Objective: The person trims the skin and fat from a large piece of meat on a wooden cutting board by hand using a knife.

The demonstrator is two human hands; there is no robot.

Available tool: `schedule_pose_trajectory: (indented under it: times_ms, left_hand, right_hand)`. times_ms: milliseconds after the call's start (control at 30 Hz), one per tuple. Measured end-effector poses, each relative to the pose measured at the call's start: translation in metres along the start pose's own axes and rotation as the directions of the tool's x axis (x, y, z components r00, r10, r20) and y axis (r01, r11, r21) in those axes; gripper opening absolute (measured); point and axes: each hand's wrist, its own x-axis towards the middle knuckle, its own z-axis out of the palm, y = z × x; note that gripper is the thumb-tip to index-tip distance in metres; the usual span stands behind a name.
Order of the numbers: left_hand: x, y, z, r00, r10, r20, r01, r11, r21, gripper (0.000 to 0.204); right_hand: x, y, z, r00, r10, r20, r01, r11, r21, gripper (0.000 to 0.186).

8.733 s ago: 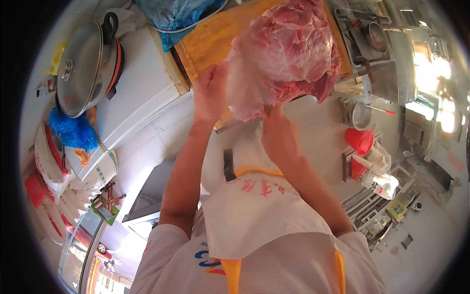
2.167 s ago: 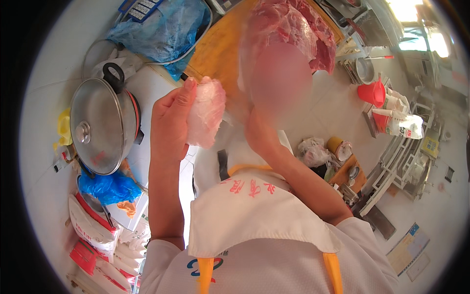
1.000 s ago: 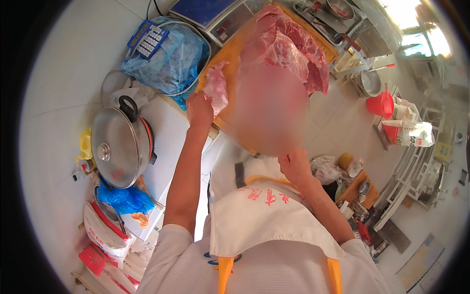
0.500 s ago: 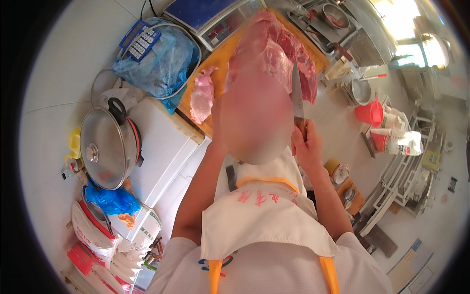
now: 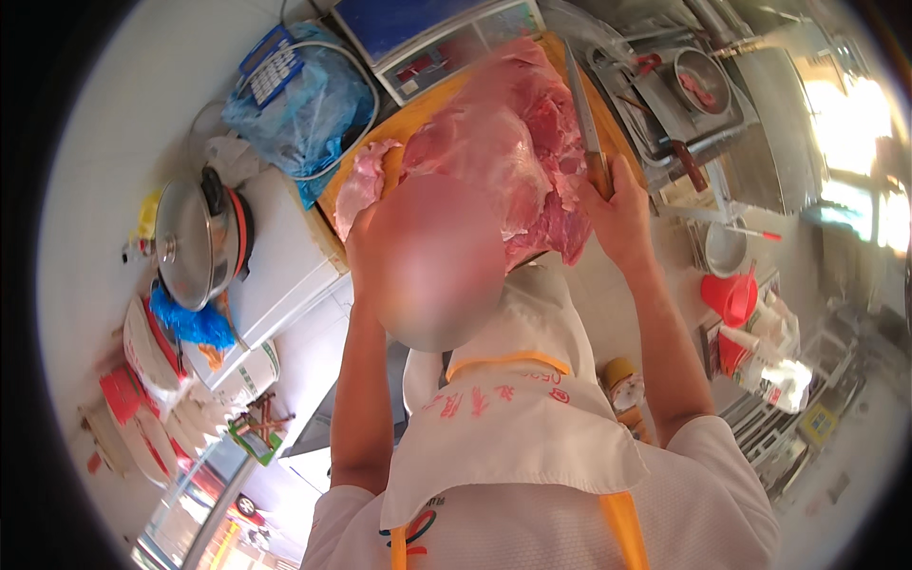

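A large slab of raw meat (image 5: 494, 142) lies across the wooden cutting board (image 5: 328, 195). My right hand (image 5: 619, 217) is closed round the handle of a long knife (image 5: 582, 109), whose blade points away from me along the slab's right edge. Whether the blade touches the meat I cannot tell. At the slab's near left is my left hand (image 5: 361, 242); a blurred patch covers most of it, so its fingers are hidden. Just beyond that hand, a smaller pale piece of meat (image 5: 359, 190) rests on the board's left side.
A scale (image 5: 456, 47) stands behind the board. To the left are a blue plastic bag (image 5: 313, 104), a calculator (image 5: 273, 68) and a lidded pan (image 5: 185, 247). On the right sit a metal bowl (image 5: 701, 81) with meat bits and a red-handled scoop or jug (image 5: 730, 296).
My right hand has moved away from me and slightly right with the knife. My left hand has shifted left and a little farther away. The whole view has turned somewhat.
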Motion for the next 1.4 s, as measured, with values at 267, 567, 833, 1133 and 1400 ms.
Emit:
schedule_pose_trajectory:
  times_ms: [267,567,833,1133,1400]
  left_hand:
    - [-0.013,0.016,-0.006,0.990,0.117,-0.081,-0.095,0.967,0.236,0.029]
    - [-0.052,0.075,0.055,0.606,0.793,-0.061,-0.672,0.552,0.493,0.035]
    - [-0.004,0.044,0.089,0.641,0.750,-0.161,-0.602,0.622,0.501,0.021]
    - [-0.020,0.078,0.091,0.875,0.427,-0.227,-0.325,0.867,0.377,0.006]
    - [-0.025,0.094,0.076,0.963,0.134,-0.232,-0.079,0.970,0.229,0.013]
  right_hand:
    - [-0.001,0.005,0.002,0.996,-0.081,0.048,0.079,0.996,0.035,0.034]
    - [-0.049,0.021,-0.018,0.997,0.070,0.014,-0.069,0.997,-0.038,0.029]
    - [-0.035,0.028,-0.012,0.979,0.061,0.195,-0.109,0.963,0.245,0.025]
    - [0.031,0.063,-0.041,0.933,-0.035,0.358,-0.010,0.992,0.124,0.031]
    - [0.057,0.070,-0.063,0.887,-0.093,0.453,0.018,0.986,0.166,0.028]
